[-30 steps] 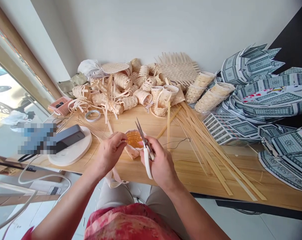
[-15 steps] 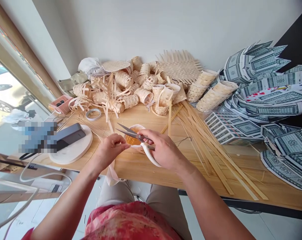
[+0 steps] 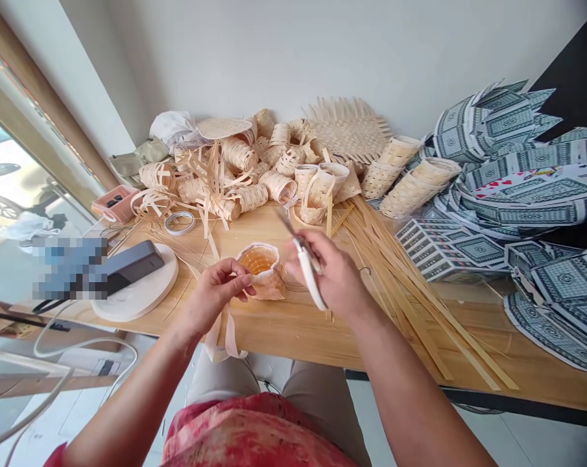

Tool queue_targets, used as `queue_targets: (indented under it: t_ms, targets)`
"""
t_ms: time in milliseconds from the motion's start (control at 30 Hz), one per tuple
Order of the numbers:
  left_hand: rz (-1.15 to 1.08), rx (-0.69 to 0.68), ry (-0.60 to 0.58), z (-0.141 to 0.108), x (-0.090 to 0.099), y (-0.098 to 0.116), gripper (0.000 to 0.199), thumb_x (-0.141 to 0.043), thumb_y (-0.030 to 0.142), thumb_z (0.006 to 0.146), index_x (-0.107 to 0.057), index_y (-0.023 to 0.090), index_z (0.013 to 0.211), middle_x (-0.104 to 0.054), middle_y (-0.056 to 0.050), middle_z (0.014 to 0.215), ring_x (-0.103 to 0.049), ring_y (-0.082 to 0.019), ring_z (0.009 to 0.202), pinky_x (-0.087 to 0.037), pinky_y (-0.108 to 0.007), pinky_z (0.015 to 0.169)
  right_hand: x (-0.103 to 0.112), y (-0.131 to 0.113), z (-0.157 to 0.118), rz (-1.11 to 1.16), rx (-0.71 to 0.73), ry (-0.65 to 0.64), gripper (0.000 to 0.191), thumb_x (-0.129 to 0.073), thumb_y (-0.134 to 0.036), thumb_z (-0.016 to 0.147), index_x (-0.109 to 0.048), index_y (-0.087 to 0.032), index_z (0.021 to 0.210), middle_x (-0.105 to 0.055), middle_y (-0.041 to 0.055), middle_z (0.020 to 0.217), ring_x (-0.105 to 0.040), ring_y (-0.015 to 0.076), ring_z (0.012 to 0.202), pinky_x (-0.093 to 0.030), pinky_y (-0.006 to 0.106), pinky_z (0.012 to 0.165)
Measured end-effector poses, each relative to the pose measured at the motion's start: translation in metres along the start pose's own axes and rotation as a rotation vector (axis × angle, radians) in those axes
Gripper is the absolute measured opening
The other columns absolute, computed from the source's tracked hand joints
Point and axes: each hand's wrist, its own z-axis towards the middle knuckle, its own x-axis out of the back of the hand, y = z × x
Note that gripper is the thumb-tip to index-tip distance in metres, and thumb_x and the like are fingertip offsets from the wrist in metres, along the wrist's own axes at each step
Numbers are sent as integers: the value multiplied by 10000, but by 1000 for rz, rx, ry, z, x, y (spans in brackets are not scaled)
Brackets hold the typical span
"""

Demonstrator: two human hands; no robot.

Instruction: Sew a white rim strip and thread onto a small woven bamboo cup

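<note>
In the middle of the wooden table, near its front edge, stands a small woven basket (image 3: 270,289) with a whitish band round its rim. My left hand (image 3: 224,285) is closed at the basket's left side. A pale ribbon (image 3: 231,334) hangs below that hand over the table edge, its upper end hidden by the fingers. On the other side of the basket, my right hand (image 3: 333,269) grips scissors (image 3: 311,275) with white handles. Their blades point up and away, smeared by motion.
Several woven baskets (image 3: 239,155) are heaped at the back by the wall. Long flat strips (image 3: 400,279) lie to the right, beside patterned card pieces (image 3: 478,250). A tape roll (image 3: 179,222) and a round white board (image 3: 128,305) bearing a dark box lie left.
My right hand has drawn the scissors away to the right from the basket rim, turning the blades upward. My left hand stays near the rim, and the basket shows more fully.
</note>
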Motion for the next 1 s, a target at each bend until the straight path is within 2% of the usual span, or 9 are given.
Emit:
queue_targets:
  t_ms: [67,133,200,300,367,433,567,767,1000]
  targets:
    - [-51,17,28,1,1,-1,222,-661,314,689,-523,145,649,-598,9,613,-550,-81,584,-439,-188,562,9,-9,-11,113,-60,152,339,-596,-313,744,-494,-227,1056,-581,15,866,-545,148,769,-440,282,702]
    - [-91,38,58,2,2,-2,240,-670,338,675,-525,148,661,-610,8,615,-570,-90,595,-456,-201,586,17,-18,-28,268,-129,146,322,-544,-402,785,-488,-240,1057,-551,17,801,-515,145,700,-420,273,623]
    - [-119,52,84,3,3,-2,253,-674,352,668,-521,151,669,-618,10,620,-582,-94,599,-464,-208,599,19,-23,-49,464,-234,-47,357,-507,-472,797,-494,-236,1065,-522,21,742,-489,144,635,-390,270,550]
    - [-133,68,97,3,3,-3,263,-676,364,664,-523,151,672,-621,11,610,-587,-94,593,-467,-212,611,10,-16,-78,672,-467,-364,441,-502,-532,778,-500,-217,1088,-518,37,762,-502,153,641,-390,283,553]
    - [-145,78,107,4,2,-3,278,-685,374,651,-525,148,667,-627,7,605,-588,-95,588,-465,-213,609,-1,-6,-91,702,-587,-447,466,-514,-552,762,-506,-204,1072,-510,23,727,-493,142,612,-384,278,554]
    - [-167,90,120,4,0,-2,298,-700,383,629,-522,145,653,-631,3,599,-588,-95,579,-461,-208,597,-11,3,-98,708,-655,-468,485,-539,-566,738,-511,-200,1055,-493,0,680,-468,122,573,-375,263,548]
    - [-227,116,135,4,-1,-1,314,-725,375,597,-518,143,644,-619,18,598,-579,-83,551,-451,-194,573,-24,9,-96,755,-695,-484,507,-579,-592,687,-514,-207,1011,-484,-19,642,-445,108,524,-343,239,502]
    - [-267,122,117,4,0,-3,301,-727,357,603,-523,138,638,-610,16,658,-568,-79,574,-468,-208,596,-33,4,-85,812,-656,-463,395,-565,-535,734,-527,-204,947,-487,-17,654,-436,93,519,-311,221,481]
    - [-199,108,101,5,0,-4,294,-673,364,667,-473,149,665,-613,19,636,-595,-94,584,-470,-208,596,-40,14,-84,852,-609,-443,507,-590,-586,684,-542,-197,1005,-491,-14,635,-453,98,506,-329,226,472]
